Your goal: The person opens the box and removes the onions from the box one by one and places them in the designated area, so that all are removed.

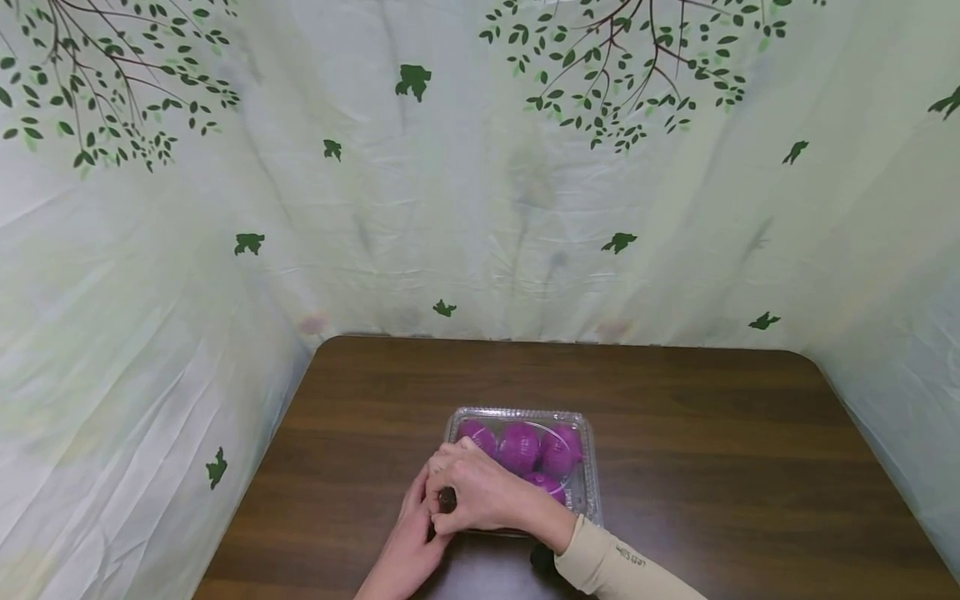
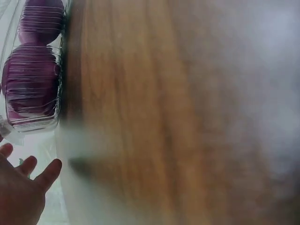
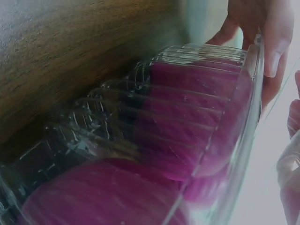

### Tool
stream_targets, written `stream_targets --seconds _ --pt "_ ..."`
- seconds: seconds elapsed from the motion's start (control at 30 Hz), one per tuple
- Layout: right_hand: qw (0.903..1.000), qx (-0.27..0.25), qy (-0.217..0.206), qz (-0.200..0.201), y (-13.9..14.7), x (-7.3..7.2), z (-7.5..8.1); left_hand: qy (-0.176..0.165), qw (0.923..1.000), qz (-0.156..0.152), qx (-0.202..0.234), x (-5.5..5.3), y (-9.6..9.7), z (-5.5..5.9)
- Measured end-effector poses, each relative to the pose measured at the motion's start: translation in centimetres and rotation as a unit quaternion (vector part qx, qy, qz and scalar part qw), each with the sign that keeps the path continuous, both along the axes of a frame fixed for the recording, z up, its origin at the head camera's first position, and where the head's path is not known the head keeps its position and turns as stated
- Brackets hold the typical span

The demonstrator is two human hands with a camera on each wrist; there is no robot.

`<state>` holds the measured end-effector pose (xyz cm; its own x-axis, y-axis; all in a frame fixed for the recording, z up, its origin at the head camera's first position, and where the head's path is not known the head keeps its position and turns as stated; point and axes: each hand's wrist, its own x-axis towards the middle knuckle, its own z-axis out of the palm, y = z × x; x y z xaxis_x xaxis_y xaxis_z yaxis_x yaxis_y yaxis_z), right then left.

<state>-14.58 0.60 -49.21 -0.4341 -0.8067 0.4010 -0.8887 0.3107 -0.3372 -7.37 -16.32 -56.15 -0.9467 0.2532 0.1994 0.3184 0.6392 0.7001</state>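
A clear plastic clamshell box [image 1: 592, 475] with several round purple balls [image 1: 518, 447] inside sits on the table. At its left edge my left hand [image 1: 411, 533] holds the rim, thumb on one side and fingers on the other in the right wrist view. My right hand [image 1: 480, 487] reaches across the box, thumb and forefinger curled together over that same edge, just above the left hand. In the right wrist view, ribbed clear walls [image 3: 187, 89] cover the balls. Spread fingers [image 2: 49, 174] show near the box's corner in the left wrist view.
The brown wooden table [image 1: 712, 467] has rounded far corners. A pale curtain [image 1: 465, 208] with printed leaves and birds hangs behind it and along both sides. Something black [image 1: 543, 558] shows beneath the right cuff.
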Motion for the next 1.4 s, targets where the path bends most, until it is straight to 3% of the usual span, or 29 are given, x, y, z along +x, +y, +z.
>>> stream_targets --seconds 0.13,0.4,0.7,1.13,1.4 --pt "1.0000 0.005 -0.005 0.002 0.0 -0.1 0.1 0.001 1.0000 0.001 -0.005 -0.2 0.2 0.2" --pt "0.9996 0.007 -0.023 0.015 0.3 -0.3 0.3 -0.054 0.9985 0.002 0.007 -0.1 0.4 0.3" --pt "0.9980 -0.012 -0.052 0.034 1.0 -0.8 1.0 -0.080 0.9960 -0.035 0.020 -0.8 -0.4 0.6" --pt "0.9931 -0.029 -0.100 0.054 3.2 -0.5 0.5 -0.040 0.9987 -0.019 -0.025 -0.6 -0.5 0.5" --pt "0.9897 -0.037 -0.138 -0.005 5.9 0.5 0.9 -0.051 0.9980 -0.035 -0.017 -0.6 -0.4 0.7"
